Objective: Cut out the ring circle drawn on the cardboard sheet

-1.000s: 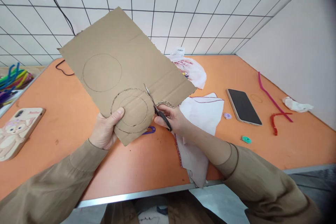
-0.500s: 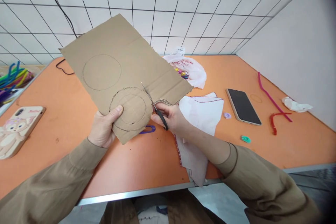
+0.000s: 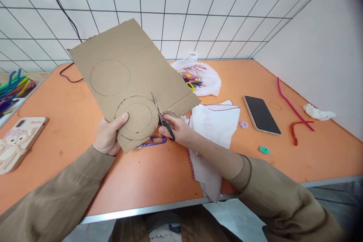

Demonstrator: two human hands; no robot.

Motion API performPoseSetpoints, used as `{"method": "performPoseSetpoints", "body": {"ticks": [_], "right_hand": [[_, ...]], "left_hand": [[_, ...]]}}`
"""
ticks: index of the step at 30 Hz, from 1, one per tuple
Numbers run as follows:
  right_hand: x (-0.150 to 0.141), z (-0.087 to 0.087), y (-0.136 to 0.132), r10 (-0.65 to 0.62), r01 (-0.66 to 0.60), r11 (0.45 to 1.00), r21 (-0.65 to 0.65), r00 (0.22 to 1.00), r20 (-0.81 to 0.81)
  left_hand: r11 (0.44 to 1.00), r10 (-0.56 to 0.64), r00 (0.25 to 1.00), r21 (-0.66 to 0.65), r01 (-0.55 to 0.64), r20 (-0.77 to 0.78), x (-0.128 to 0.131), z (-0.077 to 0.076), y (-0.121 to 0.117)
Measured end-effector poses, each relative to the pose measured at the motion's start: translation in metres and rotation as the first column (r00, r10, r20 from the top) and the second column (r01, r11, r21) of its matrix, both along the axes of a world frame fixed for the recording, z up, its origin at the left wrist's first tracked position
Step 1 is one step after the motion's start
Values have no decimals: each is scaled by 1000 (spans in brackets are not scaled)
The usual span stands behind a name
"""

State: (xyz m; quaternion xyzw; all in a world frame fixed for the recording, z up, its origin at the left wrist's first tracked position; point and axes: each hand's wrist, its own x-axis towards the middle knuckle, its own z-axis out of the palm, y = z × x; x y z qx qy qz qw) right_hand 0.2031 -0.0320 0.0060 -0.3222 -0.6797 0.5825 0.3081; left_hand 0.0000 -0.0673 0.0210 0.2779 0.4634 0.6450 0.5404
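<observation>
My left hand (image 3: 110, 132) grips the lower left edge of a brown cardboard sheet (image 3: 147, 64), thumb on top. Two large circles are drawn on the sheet; the lower one has a smaller ring inside it. In my right hand (image 3: 177, 130) are small black-handled scissors (image 3: 167, 126), their blades at the right side of the lower circle. A cut edge with exposed corrugation runs beside them. Under the sheet, a purple-handled tool (image 3: 155, 141) lies on the table, its metal end partly covered. White cloth (image 3: 214, 124) with dark red stitching lies beneath my right forearm.
A plastic bag (image 3: 208, 81) of colourful small items sits behind the sheet. To the right are a phone (image 3: 262, 114), purple and green small pieces, a magenta strip (image 3: 293, 102), a red strip (image 3: 293, 132) and crumpled white paper (image 3: 319, 112). A cased phone (image 3: 21, 140) lies left, near colourful pipe cleaners (image 3: 17, 85).
The cardboard and both hands have shifted slightly left, and the sheet is tilted a little differently. More of the purple-handled tool and the bag's contents now shows.
</observation>
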Motion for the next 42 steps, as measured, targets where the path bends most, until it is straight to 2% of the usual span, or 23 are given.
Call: {"method": "performPoseSetpoints", "body": {"ticks": [5, 8, 10, 13, 16, 19, 22, 26, 30, 37, 42], "right_hand": [[4, 2, -1, 69, -68, 997, -40, 997, 20], [5, 2, 0, 41, -42, 999, 7, 999, 22], [5, 2, -1, 28, -28, 999, 36, 1000, 7], [4, 4, -3, 63, -62, 998, -17, 998, 13], [3, 7, -7, 92, -88, 995, -55, 993, 78], [4, 9, -11, 106, -107, 994, 6, 991, 86], [7, 12, -11, 100, -101, 991, 90, 995, 14], [11, 12, -9, 91, -82, 988, 131, 994, -66], [11, 8, -5, 86, -81, 994, 76, 994, -66], [15, 14, 2, 153, -156, 985, -72, 987, -43], [18, 16, 4, 171, -173, 981, -93, 985, -30]], "left_hand": [[999, -9, 998, -44, 11, 61, 2, -1, -1], [997, -6, 995, -81, 14, 95, 4, 0, -2], [997, -15, 994, -75, 23, 109, 4, 0, -1], [998, -43, 991, -45, 49, 126, -3, 1, 1], [1000, 6, 993, -10, -4, 121, -12, 4, 7], [995, 91, 988, 37, -97, 128, -22, 7, 13], [985, 152, 976, 60, -163, 157, -25, 8, 16], [988, 122, 986, 81, -131, 111, -17, 8, 14], [993, 75, 997, 89, -78, 29, -12, 7, 10], [972, 129, 988, 209, -107, -90, -19, 4, 12], [963, 140, 984, 246, -109, -111, -20, 5, 11]]}}
